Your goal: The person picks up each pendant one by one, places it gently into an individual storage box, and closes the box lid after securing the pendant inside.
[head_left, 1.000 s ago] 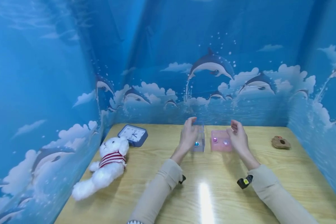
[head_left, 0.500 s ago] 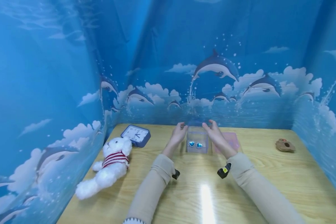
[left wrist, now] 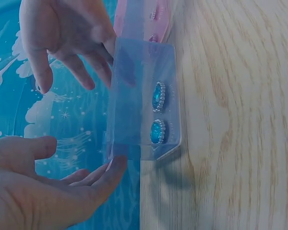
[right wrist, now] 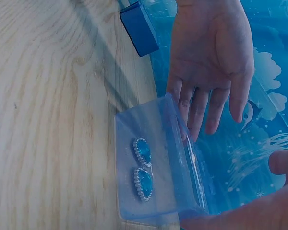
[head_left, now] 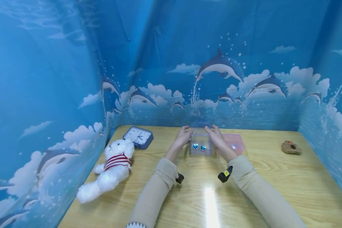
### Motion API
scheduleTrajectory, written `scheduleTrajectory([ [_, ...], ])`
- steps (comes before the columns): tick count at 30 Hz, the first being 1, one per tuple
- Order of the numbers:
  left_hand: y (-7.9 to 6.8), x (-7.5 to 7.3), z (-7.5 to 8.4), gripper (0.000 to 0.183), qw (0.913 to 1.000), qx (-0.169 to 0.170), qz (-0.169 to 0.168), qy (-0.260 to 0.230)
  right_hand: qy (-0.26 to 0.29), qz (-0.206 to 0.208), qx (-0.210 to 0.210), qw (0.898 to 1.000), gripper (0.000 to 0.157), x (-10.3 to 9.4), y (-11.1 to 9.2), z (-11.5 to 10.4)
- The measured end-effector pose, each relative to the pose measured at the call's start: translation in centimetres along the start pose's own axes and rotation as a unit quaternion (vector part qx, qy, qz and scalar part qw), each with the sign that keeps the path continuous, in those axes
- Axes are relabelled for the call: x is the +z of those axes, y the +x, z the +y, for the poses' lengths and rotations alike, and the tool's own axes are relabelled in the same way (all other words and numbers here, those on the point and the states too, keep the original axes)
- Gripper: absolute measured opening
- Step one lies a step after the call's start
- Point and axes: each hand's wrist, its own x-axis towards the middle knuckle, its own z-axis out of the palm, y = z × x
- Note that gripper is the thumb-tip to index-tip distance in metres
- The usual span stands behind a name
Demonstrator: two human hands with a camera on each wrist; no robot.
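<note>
A see-through blue box (head_left: 200,150) stands on the table with its hinged lid (left wrist: 129,91) raised at the back. Inside lie two blue gems (right wrist: 143,149) with beaded silver rims. My left hand (head_left: 183,136) is at the lid's left side, fingers fairly straight, a fingertip touching its lower corner in the left wrist view. My right hand (head_left: 216,136) flanks the other side, fingers extended beside the lid, thumb apart. Neither hand is curled round the box. Behind my right forearm, a pink see-through box (head_left: 236,141) is partly hidden; pink gems (left wrist: 153,37) show in it.
At the left lie a white plush toy (head_left: 109,174) in a striped top and a blue square clock (head_left: 138,136). A small brown object (head_left: 291,147) sits far right. The dolphin-print curtain (head_left: 159,104) rises just behind the boxes.
My right hand has moved left from the pink box to the blue box's right side. My left hand has shifted off the blue box to its left side, uncovering the gems.
</note>
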Motion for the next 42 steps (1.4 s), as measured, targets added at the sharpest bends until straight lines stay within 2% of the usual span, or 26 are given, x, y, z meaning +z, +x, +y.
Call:
scheduleTrajectory([
  [9,-0.8,-0.1,0.0,0.068,0.9998,0.012,0.012,-0.013,0.025,0.038,-0.015,0.999,0.086,0.5,0.0,0.0],
  [14,-1.1,-0.1,0.0,0.072,0.9991,0.025,0.023,-0.027,0.037,0.029,-0.028,0.998,0.080,0.5,-0.1,0.0],
  [20,-1.1,0.0,0.0,0.070,0.9964,0.032,0.027,-0.074,0.024,0.027,-0.040,0.999,0.082,0.3,-0.8,-0.1],
  [24,-1.3,0.0,-0.1,0.065,0.9963,0.037,0.031,-0.071,0.025,0.033,-0.046,0.998,0.076,0.4,-1.2,-0.1],
  [31,-1.7,0.1,-0.4,0.063,0.9961,0.042,0.036,-0.068,0.073,0.025,-0.048,0.996,0.068,0.6,-1.8,0.4],
  [38,-2.0,0.3,-1.0,0.042,0.9956,0.048,0.045,-0.065,0.000,0.032,-0.037,0.999,0.060,0.8,-2.3,1.4],
  [42,-1.7,0.5,-1.6,0.044,0.9952,0.069,0.061,-0.035,-0.020,0.029,-0.049,0.998,0.058,0.9,-2.2,2.2],
])
